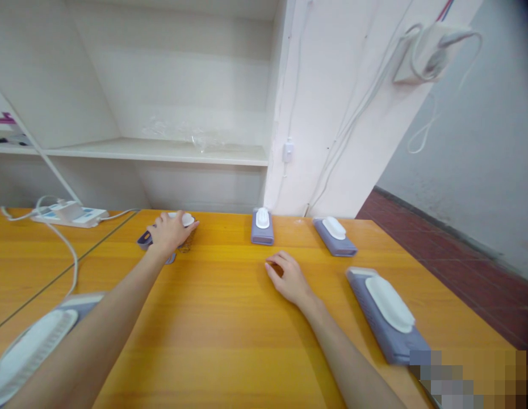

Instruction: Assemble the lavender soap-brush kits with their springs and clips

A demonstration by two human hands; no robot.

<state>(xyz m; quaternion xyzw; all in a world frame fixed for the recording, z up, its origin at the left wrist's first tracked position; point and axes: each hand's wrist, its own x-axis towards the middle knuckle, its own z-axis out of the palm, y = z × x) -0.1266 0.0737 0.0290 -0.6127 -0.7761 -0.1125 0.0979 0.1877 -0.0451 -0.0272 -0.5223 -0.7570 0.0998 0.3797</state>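
Note:
My left hand [167, 232] lies over a purple-grey plastic item with a white piece on it [187, 219] near the table's back edge. Its fingers reach across the item and hide most of it, while the thumb points right. Dark openwork shows below the thumb. My right hand [288, 277] rests low over the middle of the table, fingers loosely curved and apart from the thumb, with nothing visible in it. Beyond it stands a purple-grey box-like item with a white ribbed piece on top [263, 227]. A similar item [334, 236] lies farther right.
A larger-looking purple-grey item [387, 318] with a white oval piece lies at right; another [34, 346] is partly behind my left forearm. A white power strip [70, 214] with cables sits at back left. Behind the wooden table [204, 335] rises a white shelf [162, 150] holding clear plastic.

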